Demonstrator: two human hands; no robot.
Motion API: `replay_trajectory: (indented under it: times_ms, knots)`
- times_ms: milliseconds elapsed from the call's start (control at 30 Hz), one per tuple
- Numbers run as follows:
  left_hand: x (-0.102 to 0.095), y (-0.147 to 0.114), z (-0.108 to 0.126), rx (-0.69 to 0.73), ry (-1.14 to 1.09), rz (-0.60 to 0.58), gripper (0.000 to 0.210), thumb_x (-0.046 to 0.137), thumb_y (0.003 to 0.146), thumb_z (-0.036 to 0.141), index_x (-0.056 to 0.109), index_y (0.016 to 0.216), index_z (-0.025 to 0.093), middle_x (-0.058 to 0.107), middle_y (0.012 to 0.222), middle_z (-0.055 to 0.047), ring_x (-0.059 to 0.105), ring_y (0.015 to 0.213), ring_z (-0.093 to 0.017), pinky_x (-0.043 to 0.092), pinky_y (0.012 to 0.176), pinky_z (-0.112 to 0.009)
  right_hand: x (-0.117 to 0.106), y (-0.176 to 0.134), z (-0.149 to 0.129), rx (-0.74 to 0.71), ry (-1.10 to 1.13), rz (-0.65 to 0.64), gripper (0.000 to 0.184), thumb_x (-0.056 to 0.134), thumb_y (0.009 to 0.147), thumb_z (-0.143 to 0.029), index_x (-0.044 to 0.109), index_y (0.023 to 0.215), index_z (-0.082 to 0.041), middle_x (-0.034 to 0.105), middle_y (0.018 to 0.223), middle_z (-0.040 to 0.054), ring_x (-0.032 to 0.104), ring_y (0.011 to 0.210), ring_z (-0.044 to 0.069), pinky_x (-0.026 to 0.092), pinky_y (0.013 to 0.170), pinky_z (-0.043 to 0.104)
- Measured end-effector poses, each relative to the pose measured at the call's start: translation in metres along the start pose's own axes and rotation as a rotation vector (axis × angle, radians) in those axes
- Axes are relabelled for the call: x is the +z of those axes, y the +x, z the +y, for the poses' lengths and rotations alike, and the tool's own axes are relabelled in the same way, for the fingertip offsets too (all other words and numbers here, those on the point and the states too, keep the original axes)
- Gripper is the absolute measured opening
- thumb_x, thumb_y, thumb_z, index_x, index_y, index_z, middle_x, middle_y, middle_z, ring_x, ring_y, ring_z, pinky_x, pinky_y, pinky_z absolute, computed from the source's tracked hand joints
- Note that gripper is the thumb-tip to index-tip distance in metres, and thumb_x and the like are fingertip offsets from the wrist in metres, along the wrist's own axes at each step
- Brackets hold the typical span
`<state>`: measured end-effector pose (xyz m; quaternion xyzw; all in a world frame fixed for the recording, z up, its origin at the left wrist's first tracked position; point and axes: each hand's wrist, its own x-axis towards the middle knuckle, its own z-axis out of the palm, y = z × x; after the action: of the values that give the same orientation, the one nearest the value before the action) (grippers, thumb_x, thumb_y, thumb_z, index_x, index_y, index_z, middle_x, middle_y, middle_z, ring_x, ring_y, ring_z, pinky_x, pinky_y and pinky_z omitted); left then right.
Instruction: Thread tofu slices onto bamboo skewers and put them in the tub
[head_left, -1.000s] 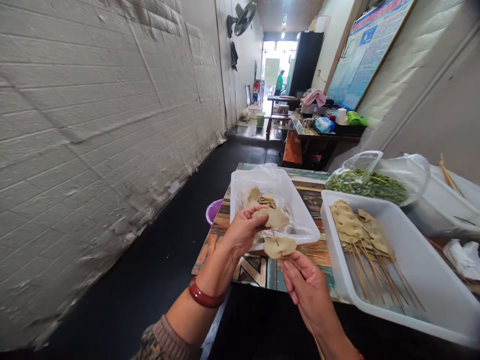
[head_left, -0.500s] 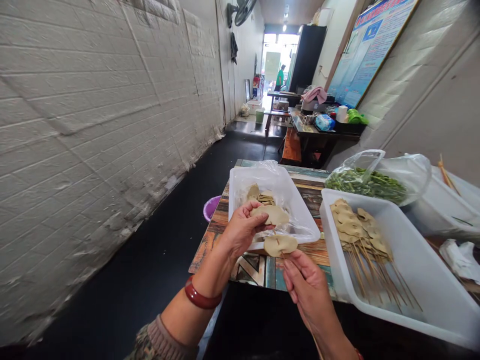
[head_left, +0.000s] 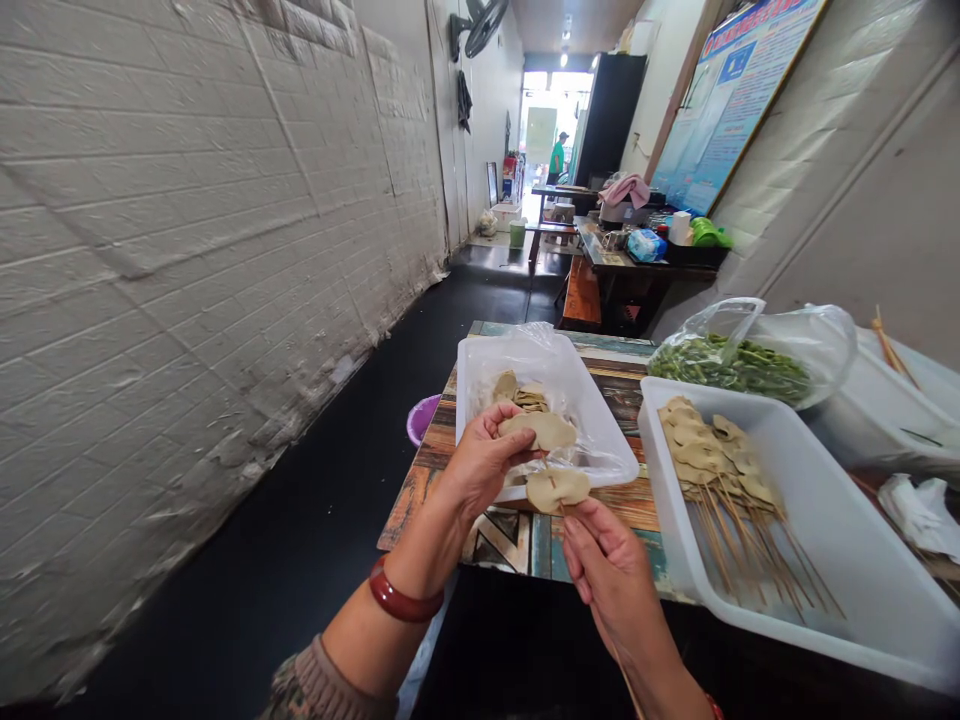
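Observation:
My left hand [head_left: 487,452] pinches a thin, pale beige oval slice [head_left: 551,431] between thumb and fingers. Just below it, a second beige slice [head_left: 574,487] is threaded on a wooden skewer [head_left: 624,672], whose tip reaches the upper slice. Closed round that skewer under the lower slice is my right hand [head_left: 611,560]; the stick runs down past my wrist. Behind my left hand, a white tub [head_left: 600,400] lined with clear plastic holds more loose slices [head_left: 531,399]. On the right, a larger white tub [head_left: 847,560] holds several finished skewers of slices [head_left: 701,440], their sticks towards me.
Both tubs stand on a patterned wooden table [head_left: 420,480]. A clear bag of green vegetables [head_left: 739,368] lies behind the right tub. A purple basin [head_left: 422,418] sits low beyond the table's left edge. A person in green [head_left: 557,157] stands far off by the doorway.
Almost nothing differs: both hands keep their hold on the slice and skewer, and the whole view has shifted very slightly.

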<state>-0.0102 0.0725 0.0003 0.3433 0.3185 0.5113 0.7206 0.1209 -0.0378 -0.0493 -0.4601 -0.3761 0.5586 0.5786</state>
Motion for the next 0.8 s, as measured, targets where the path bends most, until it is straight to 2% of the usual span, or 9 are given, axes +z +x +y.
replay_trajectory:
  times_ms: [300, 467, 800]
  knots:
    - [0.0005, 0.0006, -0.0001, 0.01, 0.016, -0.006, 0.04, 0.086, 0.052, 0.02, 0.058, 0.08, 0.015, 0.069, 0.07, 0.0, 0.064, 0.063, -0.012, 0.053, 0.066, -0.026, 0.0011, 0.0045, 0.0018, -0.004, 0.003, 0.024, 0.036, 0.065, 0.088, -0.041, 0.065, 0.115, -0.017, 0.047, 0.058, -0.006, 0.031, 0.045, 0.006, 0.025, 0.034, 0.013]
    - [0.0008, 0.0028, -0.0021, 0.064, 0.089, 0.011, 0.028, 0.081, 0.056, 0.017, 0.061, 0.076, 0.014, 0.065, 0.065, 0.001, 0.056, 0.056, -0.007, 0.044, 0.057, -0.019, 0.0005, 0.0048, 0.0031, -0.003, 0.004, 0.034, 0.036, 0.066, 0.086, -0.043, 0.066, 0.111, -0.017, 0.045, 0.059, -0.0065, 0.03, 0.045, 0.006, 0.024, 0.033, 0.013]
    - [0.0005, 0.0036, -0.0046, 0.095, 0.169, 0.024, 0.03, 0.082, 0.055, 0.02, 0.06, 0.076, 0.016, 0.059, 0.06, 0.005, 0.053, 0.049, -0.007, 0.039, 0.052, -0.019, -0.0002, 0.0036, -0.0006, -0.003, 0.003, 0.053, 0.038, 0.067, 0.084, -0.045, 0.067, 0.109, -0.016, 0.046, 0.054, -0.0068, 0.029, 0.043, 0.006, 0.023, 0.033, 0.014]
